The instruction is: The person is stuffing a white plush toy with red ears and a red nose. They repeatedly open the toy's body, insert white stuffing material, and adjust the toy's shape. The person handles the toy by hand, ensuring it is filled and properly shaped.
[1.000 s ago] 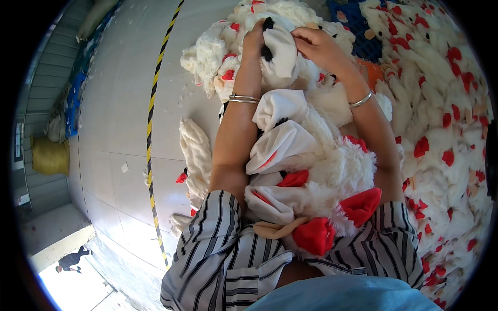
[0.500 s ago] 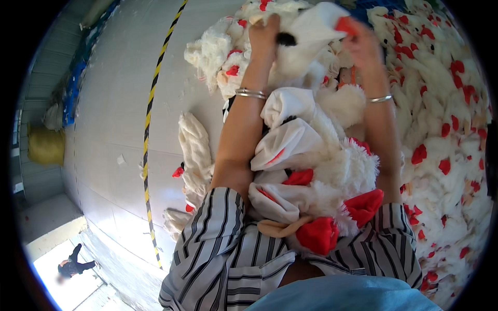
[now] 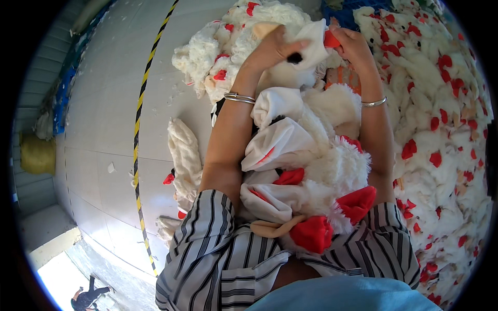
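Note:
Stretched between my hands is a white plush toy skin (image 3: 313, 51) with a black patch and a red tip. My left hand (image 3: 271, 51) grips its left side, the thumb lying over the white cloth beside the black patch. At the red tip, the fingers of my right hand (image 3: 350, 43) are pinched closed. On my lap, between my forearms, lie several more plush skins (image 3: 332, 166), white and furry, with folded cloth openings, red pieces and one tan strip (image 3: 272, 228).
Beyond my left hand lies a heap of white plush skins (image 3: 199, 57). A larger pile (image 3: 436, 129) spreads along the right. One long white skin (image 3: 184, 150) lies on the grey floor (image 3: 111, 140), near black-and-yellow tape (image 3: 139, 119). A person (image 3: 88, 298) is at the far lower left.
The white skin is lower and pulled straighter between my hands. My left hand has turned, its thumb now across the cloth. My right hand has moved slightly left, still at the red tip.

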{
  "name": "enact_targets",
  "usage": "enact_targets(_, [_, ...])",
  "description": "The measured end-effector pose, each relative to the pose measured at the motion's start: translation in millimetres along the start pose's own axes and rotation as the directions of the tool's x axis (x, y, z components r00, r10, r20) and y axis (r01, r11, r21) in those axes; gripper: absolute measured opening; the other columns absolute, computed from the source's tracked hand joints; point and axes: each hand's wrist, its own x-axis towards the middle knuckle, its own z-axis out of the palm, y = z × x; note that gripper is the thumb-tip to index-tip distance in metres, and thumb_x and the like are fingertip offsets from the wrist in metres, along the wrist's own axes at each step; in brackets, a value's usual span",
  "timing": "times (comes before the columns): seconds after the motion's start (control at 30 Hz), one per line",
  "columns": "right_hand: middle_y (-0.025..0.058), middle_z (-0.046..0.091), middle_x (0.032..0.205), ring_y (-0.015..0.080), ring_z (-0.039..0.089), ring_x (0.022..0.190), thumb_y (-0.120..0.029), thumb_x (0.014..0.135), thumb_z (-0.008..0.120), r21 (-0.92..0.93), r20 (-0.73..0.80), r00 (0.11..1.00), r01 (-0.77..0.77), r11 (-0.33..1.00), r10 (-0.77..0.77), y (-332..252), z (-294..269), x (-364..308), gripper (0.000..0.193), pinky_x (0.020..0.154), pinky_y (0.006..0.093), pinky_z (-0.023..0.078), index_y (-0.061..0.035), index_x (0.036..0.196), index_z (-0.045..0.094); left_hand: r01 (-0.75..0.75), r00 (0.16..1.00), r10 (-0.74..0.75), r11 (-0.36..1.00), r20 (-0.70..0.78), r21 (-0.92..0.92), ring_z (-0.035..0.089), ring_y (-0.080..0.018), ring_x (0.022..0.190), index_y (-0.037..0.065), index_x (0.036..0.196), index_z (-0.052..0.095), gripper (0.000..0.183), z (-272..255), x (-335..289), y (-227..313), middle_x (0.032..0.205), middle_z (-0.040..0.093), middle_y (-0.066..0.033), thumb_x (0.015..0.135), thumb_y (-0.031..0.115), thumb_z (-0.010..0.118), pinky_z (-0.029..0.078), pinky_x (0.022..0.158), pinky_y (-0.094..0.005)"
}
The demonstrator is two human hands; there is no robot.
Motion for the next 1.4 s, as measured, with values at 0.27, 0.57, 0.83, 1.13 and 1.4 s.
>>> enact_targets(0.27, [0.0018, 0.059, 0.063, 0.0078, 0.051, 0.056, -0.033, 0.089, 0.06, -0.107, 0.011, 0.998, 0.07, 0.992, -0.069, 2.9, 31.5, -2.1, 0.037, 0.057, 0.0246, 0.041, 0.0028, 0.08, 0.065, -0.007, 0.983, -0.104, 0.797, 0.149, 0.603, 0.062, -0.0397, 0.096, 0.004, 0.121, 0.052, 0.051, 41.1, -9.5, -6.7, 0.103, 0.065, -0.0226, 0.078, 0.028, 0.067, 0.05, 0.083, -0.0441])
enact_targets(0.57, [-0.002, 0.054, 0.066, 0.0062, 0.041, 0.053, -0.025, 0.092, 0.059, 0.347, -0.281, 0.943, 0.271, 0.898, -0.176, -59.9, -11.4, -27.2, 0.023, 0.049, 0.0217, 0.032, -0.0042, 0.085, 0.065, 0.147, 0.988, -0.15, 0.847, -0.037, 0.51, 0.066, -0.0345, 0.088, 0.003, 0.098, 0.068, 0.043, 15.8, 3.6, -22.5, 0.091, 0.068, -0.0231, 0.083, 0.042, 0.059, 0.052, 0.078, -0.0421])
enact_targets(0.83, [0.0056, 0.059, 0.121, 0.0152, 0.052, 0.111, -0.023, 0.086, 0.065, -0.117, 0.16, 0.955, 0.27, 0.956, -0.251, 7.6, 11.0, 2.5, 0.051, 0.092, 0.0297, 0.042, -0.0065, 0.132, 0.051, 0.171, 0.928, -0.364, 0.614, -0.084, -0.771, 0.064, -0.0245, 0.1, 0.002, 0.121, 0.054, 0.035, -9.9, 16.3, 3.6, 0.115, 0.062, -0.0087, 0.097, 0.027, 0.049, 0.054, 0.083, -0.04])
enact_targets(1.13, [0.0105, 0.065, 0.11, 0.0185, 0.063, 0.098, -0.019, 0.095, 0.056, 0.716, 0.009, 1.0, -0.019, 0.698, 0.018, 22.3, 12.2, 17.8, 0.031, 0.087, 0.0317, 0.052, 0.0037, 0.115, 0.059, 0.143, 0.988, -0.138, 0.987, 0.062, -0.075, 0.055, -0.0241, 0.115, -0.007, 0.134, 0.04, 0.076, 5.0, -1.0, 12.3, 0.123, 0.057, -0.0177, 0.079, 0.036, 0.072, 0.045, 0.098, -0.0321])
enact_targets(1.4, [0.0112, 0.064, 0.115, 0.022, 0.063, 0.102, -0.009, 0.089, 0.062, -0.181, -0.323, 0.88, 0.304, 0.935, -0.349, 37.2, -10.9, 16.4, 0.037, 0.09, 0.0336, 0.051, 0.0026, 0.123, 0.054, 0.445, 0.848, -0.486, 0.87, 0.212, 0.214, 0.063, -0.0232, 0.099, 0.004, 0.111, 0.063, 0.063, 20.2, -5.3, 6.1, 0.105, 0.067, -0.0079, 0.074, 0.053, 0.071, 0.049, 0.084, -0.0353])
